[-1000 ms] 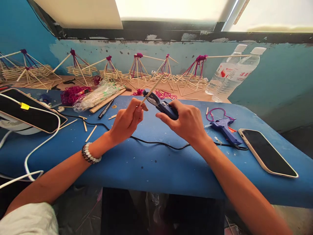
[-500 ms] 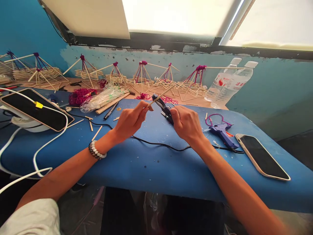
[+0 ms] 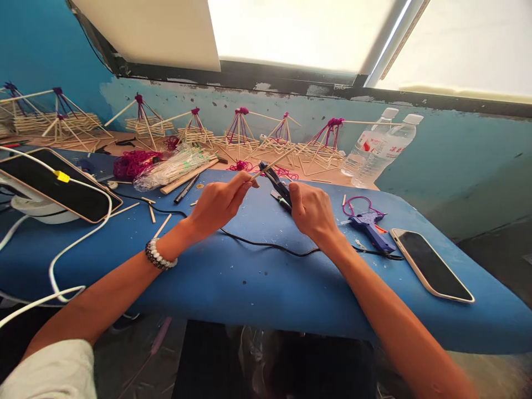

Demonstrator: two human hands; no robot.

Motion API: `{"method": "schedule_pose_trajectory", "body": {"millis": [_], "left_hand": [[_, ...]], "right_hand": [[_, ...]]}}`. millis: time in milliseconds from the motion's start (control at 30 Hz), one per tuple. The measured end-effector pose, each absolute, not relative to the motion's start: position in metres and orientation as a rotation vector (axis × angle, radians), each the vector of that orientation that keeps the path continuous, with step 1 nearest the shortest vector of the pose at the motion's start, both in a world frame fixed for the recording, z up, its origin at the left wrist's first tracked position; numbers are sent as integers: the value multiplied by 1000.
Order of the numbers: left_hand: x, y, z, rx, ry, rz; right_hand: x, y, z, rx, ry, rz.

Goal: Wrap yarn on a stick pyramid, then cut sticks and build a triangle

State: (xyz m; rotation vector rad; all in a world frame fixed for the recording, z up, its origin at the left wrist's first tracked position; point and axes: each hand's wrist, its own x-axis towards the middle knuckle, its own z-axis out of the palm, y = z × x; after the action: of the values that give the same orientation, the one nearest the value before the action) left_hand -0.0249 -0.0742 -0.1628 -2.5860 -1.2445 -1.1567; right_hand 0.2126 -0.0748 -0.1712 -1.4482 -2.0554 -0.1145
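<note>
My left hand (image 3: pixel 218 204) pinches a thin wooden stick (image 3: pixel 274 163) near its lower end, and the stick slants up to the right. My right hand (image 3: pixel 315 210) is wrapped round the handles of dark pliers (image 3: pixel 275 180). The jaws of the pliers are at the stick, just beyond my left fingertips; whether they press into it I cannot tell. Both hands are raised over the blue table (image 3: pixel 257 293). Short cut stick pieces (image 3: pixel 162 226) lie to the left of my left hand.
Behind stand stick frames bound with purple yarn (image 3: pixel 242 111), with bagged sticks (image 3: pixel 174 169) and a yarn heap (image 3: pixel 135 166). To the right are a glue gun (image 3: pixel 372 228), a phone (image 3: pixel 432 266) and water bottles (image 3: pixel 386 152). A black cable (image 3: pixel 270 245) crosses the table; another phone (image 3: pixel 45 183) leans left.
The view has turned slightly, so the table things at the right appear further left. Both hands keep their hold on the stick and the pliers, nearly in the same place.
</note>
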Motion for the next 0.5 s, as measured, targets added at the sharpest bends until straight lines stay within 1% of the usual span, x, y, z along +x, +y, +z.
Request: {"method": "schedule_pose_trajectory", "body": {"millis": [500], "left_hand": [[-22, -75, -163, -2665, -1337, -1188]], "right_hand": [[212, -68, -177, -1474, -1996, -147]]}}
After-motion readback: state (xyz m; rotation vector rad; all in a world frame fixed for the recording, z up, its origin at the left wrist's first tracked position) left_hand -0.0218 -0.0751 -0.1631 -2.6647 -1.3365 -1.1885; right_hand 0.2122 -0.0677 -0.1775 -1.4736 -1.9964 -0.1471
